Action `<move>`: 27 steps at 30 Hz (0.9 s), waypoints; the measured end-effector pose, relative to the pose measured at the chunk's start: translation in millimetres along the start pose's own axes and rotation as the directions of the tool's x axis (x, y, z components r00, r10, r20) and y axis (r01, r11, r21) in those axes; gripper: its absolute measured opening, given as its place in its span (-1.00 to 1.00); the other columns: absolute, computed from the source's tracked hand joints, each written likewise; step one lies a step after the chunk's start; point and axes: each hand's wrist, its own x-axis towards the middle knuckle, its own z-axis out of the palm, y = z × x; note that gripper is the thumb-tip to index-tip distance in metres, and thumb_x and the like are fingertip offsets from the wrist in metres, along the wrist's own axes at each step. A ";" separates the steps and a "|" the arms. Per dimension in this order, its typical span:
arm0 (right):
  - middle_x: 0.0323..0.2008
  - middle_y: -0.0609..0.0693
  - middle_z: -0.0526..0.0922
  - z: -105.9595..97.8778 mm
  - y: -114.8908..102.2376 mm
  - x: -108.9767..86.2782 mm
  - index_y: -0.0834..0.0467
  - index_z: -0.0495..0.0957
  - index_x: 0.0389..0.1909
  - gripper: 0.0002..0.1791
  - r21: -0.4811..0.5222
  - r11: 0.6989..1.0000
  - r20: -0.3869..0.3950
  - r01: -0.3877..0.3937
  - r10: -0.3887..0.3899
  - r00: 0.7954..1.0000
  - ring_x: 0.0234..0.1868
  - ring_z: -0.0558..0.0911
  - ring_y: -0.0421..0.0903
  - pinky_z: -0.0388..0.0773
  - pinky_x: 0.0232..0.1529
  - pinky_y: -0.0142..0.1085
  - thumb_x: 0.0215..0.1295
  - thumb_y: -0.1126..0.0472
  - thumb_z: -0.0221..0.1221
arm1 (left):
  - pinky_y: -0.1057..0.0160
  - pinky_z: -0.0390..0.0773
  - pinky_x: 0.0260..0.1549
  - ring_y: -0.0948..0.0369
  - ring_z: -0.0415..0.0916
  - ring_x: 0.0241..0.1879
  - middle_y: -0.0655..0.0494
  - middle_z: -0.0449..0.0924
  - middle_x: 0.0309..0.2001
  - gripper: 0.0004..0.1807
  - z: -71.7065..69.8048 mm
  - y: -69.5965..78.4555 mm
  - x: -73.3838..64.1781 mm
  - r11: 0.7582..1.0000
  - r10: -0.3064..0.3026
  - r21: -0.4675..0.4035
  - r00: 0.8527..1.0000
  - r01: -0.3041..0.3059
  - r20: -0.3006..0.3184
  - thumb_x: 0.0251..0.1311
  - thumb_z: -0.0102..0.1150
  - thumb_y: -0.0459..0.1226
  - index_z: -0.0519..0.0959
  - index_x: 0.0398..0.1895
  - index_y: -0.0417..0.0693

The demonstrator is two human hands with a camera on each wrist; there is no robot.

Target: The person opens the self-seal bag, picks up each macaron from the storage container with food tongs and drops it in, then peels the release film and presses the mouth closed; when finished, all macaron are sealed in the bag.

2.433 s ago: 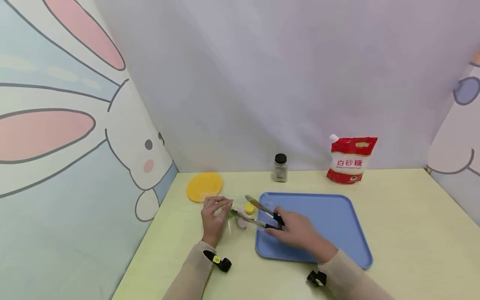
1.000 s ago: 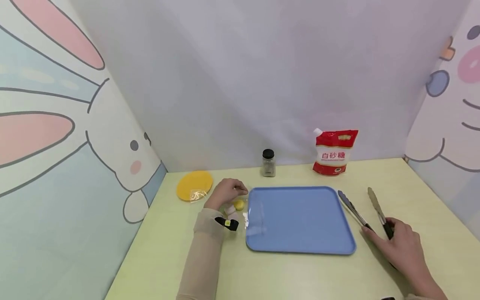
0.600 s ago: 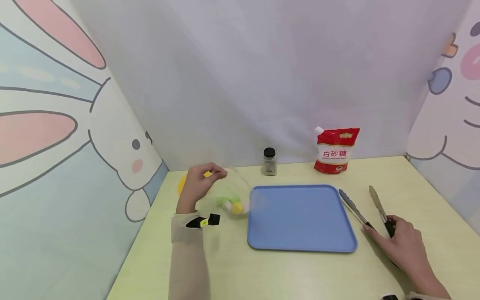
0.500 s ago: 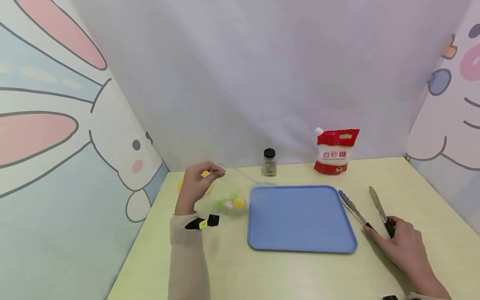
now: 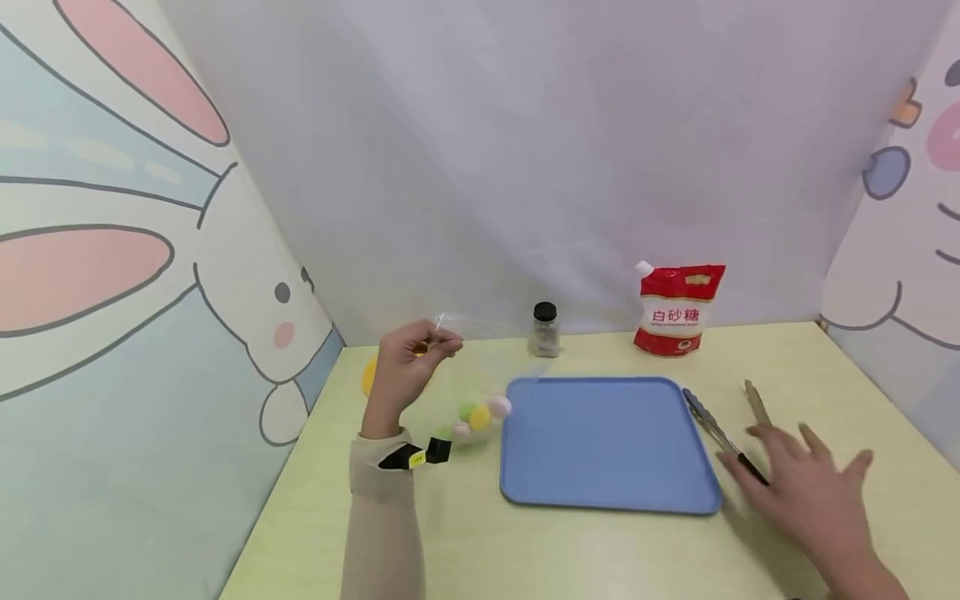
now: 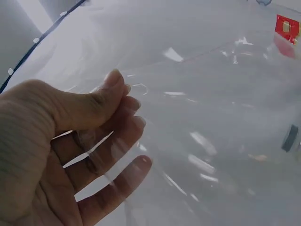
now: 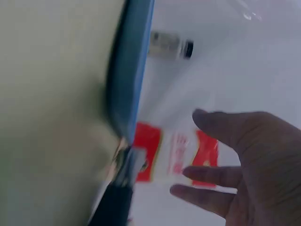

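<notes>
My left hand [image 5: 408, 367] pinches the upper edge of a clear plastic bag [image 6: 202, 150] between thumb and fingertips and holds it up, left of the blue tray [image 5: 607, 442]. Low in the bag show several small round pieces [image 5: 480, 417] in yellow, green and pale pink; their kind is unclear. A pair of metal tongs [image 5: 712, 429] with black handles lies spread on the table to the right of the tray. Just over the handles is my right hand [image 5: 813, 496], fingers spread, gripping nothing; it partly hides the tongs.
A small glass jar [image 5: 546, 333] with a black lid stands behind the tray. Right of it stands a red and white sugar pouch [image 5: 679, 312]. A yellow disc [image 5: 369, 377] at the back left is mostly hidden by my left hand. A wall closes off the table's back.
My right hand carried the tongs from the bag to the tray's right side, set them down and has let go. My left hand has lifted the bag, and the round pieces shift inside it.
</notes>
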 end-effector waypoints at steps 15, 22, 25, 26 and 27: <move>0.42 -0.02 0.39 27.5 -152.6 105.5 -0.08 0.19 0.48 -0.20 0.900 0.416 0.268 -0.132 -0.288 0.919 0.42 0.38 0.06 0.33 0.34 0.16 0.31 0.01 0.35 | 0.07 0.68 -0.49 0.15 0.67 -0.43 -0.02 0.72 -0.38 -0.86 26.3 33.6 -1.1 0.973 0.105 -0.203 0.994 -0.108 -0.024 0.15 0.36 -0.52 0.71 -0.39 -0.10; 0.39 0.03 0.42 39.2 -163.3 127.1 0.03 0.26 0.46 -0.32 0.950 0.277 0.246 -0.148 -0.367 0.897 0.38 0.41 0.06 0.53 0.21 -0.13 0.38 0.14 0.29 | 0.15 0.69 -0.48 0.13 0.66 -0.47 -0.03 0.70 -0.39 -0.83 25.3 50.5 -3.3 0.953 0.125 -0.273 0.991 -0.135 -0.051 0.11 0.33 -0.60 0.70 -0.37 -0.20; 0.12 0.13 0.66 35.0 -164.1 134.7 0.20 0.51 0.23 -0.58 0.969 0.229 0.178 -0.094 -0.379 0.908 0.16 0.62 0.08 0.59 0.13 -0.12 0.40 0.20 0.26 | 0.12 0.71 -0.45 0.11 0.66 -0.47 -0.15 0.68 -0.38 -0.86 25.1 56.0 -3.7 0.935 0.116 -0.327 0.991 -0.133 -0.073 0.12 0.32 -0.60 0.68 -0.35 -0.25; 0.00 0.16 0.71 31.1 -163.1 137.4 0.25 0.58 0.11 -0.69 0.975 0.212 0.140 -0.061 -0.379 0.915 0.04 0.68 0.09 0.62 0.08 -0.11 0.41 0.24 0.24 | 0.11 0.71 -0.44 0.10 0.66 -0.48 -0.18 0.67 -0.38 -0.88 25.2 56.8 -3.7 0.930 0.110 -0.342 0.991 -0.131 -0.081 0.13 0.32 -0.59 0.68 -0.34 -0.26; -0.13 0.18 0.74 25.6 -161.4 140.1 0.29 0.63 -0.01 -0.78 0.978 0.205 0.103 -0.026 -0.376 0.921 -0.07 0.72 0.11 0.64 0.03 -0.11 0.42 0.27 0.23 | 0.09 0.72 -0.42 0.09 0.66 -0.47 -0.21 0.67 -0.37 -0.90 25.1 56.9 -3.6 0.925 0.098 -0.360 0.992 -0.123 -0.085 0.14 0.32 -0.58 0.67 -0.33 -0.29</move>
